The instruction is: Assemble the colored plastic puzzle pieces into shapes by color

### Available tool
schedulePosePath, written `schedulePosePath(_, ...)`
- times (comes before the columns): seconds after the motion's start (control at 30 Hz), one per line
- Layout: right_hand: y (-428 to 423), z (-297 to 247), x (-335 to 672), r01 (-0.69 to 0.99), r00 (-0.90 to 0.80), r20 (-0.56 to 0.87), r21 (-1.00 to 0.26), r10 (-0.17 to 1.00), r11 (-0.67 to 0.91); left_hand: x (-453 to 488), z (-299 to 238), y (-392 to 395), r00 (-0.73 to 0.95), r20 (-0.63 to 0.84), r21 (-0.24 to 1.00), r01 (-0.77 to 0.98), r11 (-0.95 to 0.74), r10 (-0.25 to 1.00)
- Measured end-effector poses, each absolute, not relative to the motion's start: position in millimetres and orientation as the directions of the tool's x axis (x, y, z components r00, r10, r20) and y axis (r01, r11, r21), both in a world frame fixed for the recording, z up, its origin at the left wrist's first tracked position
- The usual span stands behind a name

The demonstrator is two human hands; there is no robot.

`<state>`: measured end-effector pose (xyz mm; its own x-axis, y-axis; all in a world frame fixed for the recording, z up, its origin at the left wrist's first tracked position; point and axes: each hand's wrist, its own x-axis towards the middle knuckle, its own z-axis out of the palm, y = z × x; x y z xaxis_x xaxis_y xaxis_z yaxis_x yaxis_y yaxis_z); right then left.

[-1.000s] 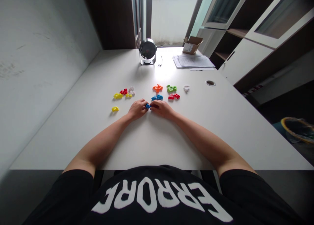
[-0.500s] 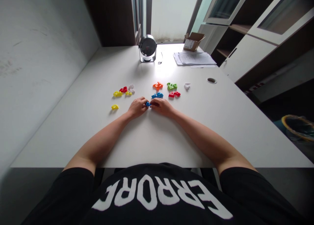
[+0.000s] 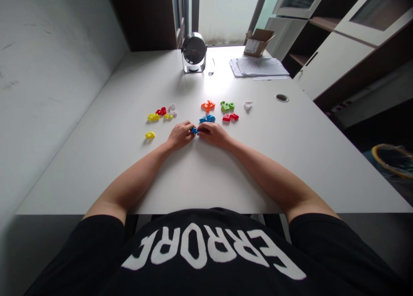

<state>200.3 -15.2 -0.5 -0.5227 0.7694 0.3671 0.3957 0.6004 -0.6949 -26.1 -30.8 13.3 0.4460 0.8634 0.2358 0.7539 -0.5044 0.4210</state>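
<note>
My left hand [image 3: 181,135] and my right hand [image 3: 213,135] meet at the middle of the white table [image 3: 106,175], with their fingertips around a small blue plastic piece [image 3: 194,131]. Most of that piece is hidden by my fingers. Just beyond my right hand lies a blue cluster of similar pieces [image 3: 207,118]. Other plastic pieces lie in colour groups: orange [image 3: 208,106], green [image 3: 227,106], red [image 3: 230,117], white [image 3: 248,106], and yellow [image 3: 153,117]. A single yellow piece [image 3: 149,135] sits left of my left hand.
A round black-and-silver desk fan [image 3: 194,50] stands at the far edge, beside a stack of papers [image 3: 258,66] and an open cardboard box [image 3: 258,43]. A wall [image 3: 48,72] bounds the table's left side. A cable grommet [image 3: 282,98] is set in the tabletop.
My hands stay together on the blue piece with little visible movement. The whole scene sits slightly higher in the view than a second ago.
</note>
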Motion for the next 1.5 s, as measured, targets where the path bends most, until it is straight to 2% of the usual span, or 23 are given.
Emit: schedulePosePath(1.5, -18.2, 4.8, 198.5, 0.412, -0.506, 0.355, -0.701, 0.786, 0.582, -25.1, 15.5, -31.0, 0.441, 0.25, 0.426, 0.75, -0.506, 0.862)
